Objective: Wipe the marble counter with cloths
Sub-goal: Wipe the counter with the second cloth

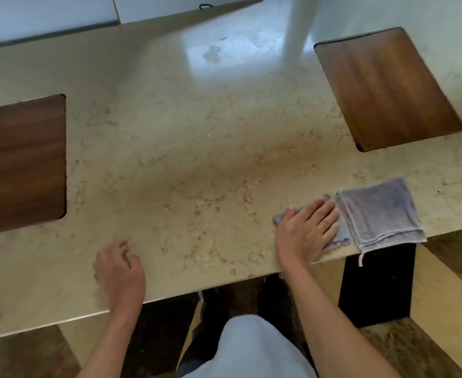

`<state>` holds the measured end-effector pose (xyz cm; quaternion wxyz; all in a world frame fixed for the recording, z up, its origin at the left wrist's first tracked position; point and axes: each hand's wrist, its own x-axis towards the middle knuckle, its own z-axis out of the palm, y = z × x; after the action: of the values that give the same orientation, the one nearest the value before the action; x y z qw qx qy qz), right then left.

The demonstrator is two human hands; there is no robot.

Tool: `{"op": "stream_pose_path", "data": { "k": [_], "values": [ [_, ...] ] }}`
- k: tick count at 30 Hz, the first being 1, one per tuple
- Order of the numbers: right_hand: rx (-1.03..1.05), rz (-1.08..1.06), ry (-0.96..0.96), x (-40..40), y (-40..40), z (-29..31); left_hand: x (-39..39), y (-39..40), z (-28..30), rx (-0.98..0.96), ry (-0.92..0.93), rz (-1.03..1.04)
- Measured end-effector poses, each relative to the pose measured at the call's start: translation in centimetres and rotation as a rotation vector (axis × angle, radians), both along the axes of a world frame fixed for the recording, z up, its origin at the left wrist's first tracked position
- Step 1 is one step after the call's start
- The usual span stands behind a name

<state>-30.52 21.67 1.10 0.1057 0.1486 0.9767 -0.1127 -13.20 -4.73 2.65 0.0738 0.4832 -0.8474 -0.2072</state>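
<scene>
The beige veined marble counter (186,148) fills the head view. My right hand (307,233) lies flat, palm down, on a grey-blue cloth (341,234) near the counter's front edge. Most of that cloth is hidden under the hand. Just to its right a second, folded grey-lilac cloth (378,211) rests on the counter with one corner past the edge. My left hand (119,271) hovers at the front edge with fingers loosely curled, holding nothing.
Two dark wooden boards are set in the counter, one at the left (19,165) and one at the back right (385,88). A white post (300,25) stands at the back. Below the front edge is a black block (377,285).
</scene>
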Motion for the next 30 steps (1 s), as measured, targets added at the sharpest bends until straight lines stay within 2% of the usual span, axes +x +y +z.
{"op": "stream_pose_path", "data": {
  "k": [2,7,9,10,14,16,18,20,22,25,27,30],
  "values": [
    [0.053,0.191,0.073,1.4,-1.3,-0.9,0.9,-2.3,-0.2,-0.022,-0.052,-0.042],
    [0.025,0.892,0.098,9.9,-4.9,-2.3,3.0,-6.9,-1.9,-0.105,-0.181,-0.280],
    [0.065,1.028,0.111,10.3,-2.7,-2.2,4.1,-7.9,-2.8,-0.098,-0.212,-0.306],
    [0.091,0.999,0.108,9.4,-0.9,-2.1,4.6,-8.1,-3.3,-0.098,-0.220,-0.316],
    [0.126,0.587,-0.014,3.8,5.7,-1.3,4.9,-8.4,-4.6,-0.122,-0.224,-0.316],
    [0.141,0.408,-0.021,2.2,5.0,-0.9,4.8,-8.4,-4.8,-0.140,-0.223,-0.303],
    [0.138,0.286,0.023,2.0,0.8,-1.0,4.8,-8.3,-4.8,-0.137,-0.223,-0.295],
    [0.094,0.391,0.042,3.6,-4.5,-1.4,4.7,-8.2,-4.6,-0.142,-0.222,-0.293],
    [0.012,0.661,0.059,7.8,-9.3,-1.6,4.7,-8.2,-4.4,-0.124,-0.225,-0.292],
    [-0.033,1.001,0.069,13.8,-9.3,-1.8,4.7,-8.1,-4.3,-0.115,-0.218,-0.292],
    [0.014,0.990,0.054,12.2,-5.1,-1.7,4.8,-8.3,-4.2,-0.113,-0.200,-0.300],
    [0.118,0.662,-0.013,6.0,2.0,-1.4,5.0,-8.4,-4.3,-0.105,-0.206,-0.312]
  ]
}}
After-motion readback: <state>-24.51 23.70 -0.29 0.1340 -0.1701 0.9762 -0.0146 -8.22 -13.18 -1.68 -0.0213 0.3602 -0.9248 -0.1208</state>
